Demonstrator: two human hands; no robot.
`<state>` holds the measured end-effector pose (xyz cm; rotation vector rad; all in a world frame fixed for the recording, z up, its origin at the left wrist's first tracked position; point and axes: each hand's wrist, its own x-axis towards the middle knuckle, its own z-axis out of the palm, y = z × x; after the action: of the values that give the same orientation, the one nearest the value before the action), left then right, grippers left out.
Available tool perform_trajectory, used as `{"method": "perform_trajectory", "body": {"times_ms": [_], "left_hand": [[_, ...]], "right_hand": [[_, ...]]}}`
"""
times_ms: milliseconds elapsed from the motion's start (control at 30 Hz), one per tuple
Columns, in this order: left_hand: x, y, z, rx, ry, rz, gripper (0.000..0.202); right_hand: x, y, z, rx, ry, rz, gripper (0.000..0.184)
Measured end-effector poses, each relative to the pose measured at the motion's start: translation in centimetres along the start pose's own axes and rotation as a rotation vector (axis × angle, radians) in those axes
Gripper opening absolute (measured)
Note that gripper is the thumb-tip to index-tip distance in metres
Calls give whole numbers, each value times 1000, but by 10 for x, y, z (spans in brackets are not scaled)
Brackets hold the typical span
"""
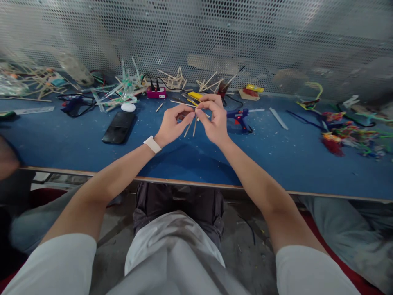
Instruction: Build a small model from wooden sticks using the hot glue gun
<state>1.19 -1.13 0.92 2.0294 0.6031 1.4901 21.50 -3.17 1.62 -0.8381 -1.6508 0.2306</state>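
Note:
Both hands meet above the blue table, their fingertips pinched around thin wooden sticks (194, 127) that point downward between them. My left hand (175, 123), with a pale band at the wrist, is closed on the sticks from the left. From the right, my right hand (215, 119) pinches them near their upper ends. How the sticks join is hidden by the fingers. Just right of my right hand lies a blue glue gun (242, 119) with a red light and a clear glue stick in its back. A yellow item (195, 96) lies behind the hands.
A black phone (119, 128) and a white oval object (128, 107) lie to the left. A magenta power strip (156, 92), stick structures (178, 80) and tangled scraps line the perforated metal screen (172, 37). Colourful yarn (344, 133) lies right. People sit on both sides.

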Motion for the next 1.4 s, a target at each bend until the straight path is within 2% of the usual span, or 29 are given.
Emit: {"method": "perform_trajectory", "body": {"times_ms": [300, 533, 700, 967, 1267, 1400], "left_hand": [[-1, -2, 1, 17, 3, 14, 47], [-1, -5, 4, 34, 9, -1, 39], [-1, -7, 3, 29, 18, 11, 31], [-1, -11, 4, 12, 4, 1, 29], [-3, -7, 3, 56, -83, -19, 15], [-5, -9, 6, 76, -112, -11, 13]], "right_hand": [[-2, 0, 0, -6, 35, -6, 60], [-2, -3, 1, 14, 10, 66, 58], [-3, -1, 3, -10, 43, -4, 51], [-3, -1, 2, 3, 40, -19, 51], [0, 7, 6, 50, 29, 69, 62], [0, 7, 7, 72, 9, 59, 61]]}}
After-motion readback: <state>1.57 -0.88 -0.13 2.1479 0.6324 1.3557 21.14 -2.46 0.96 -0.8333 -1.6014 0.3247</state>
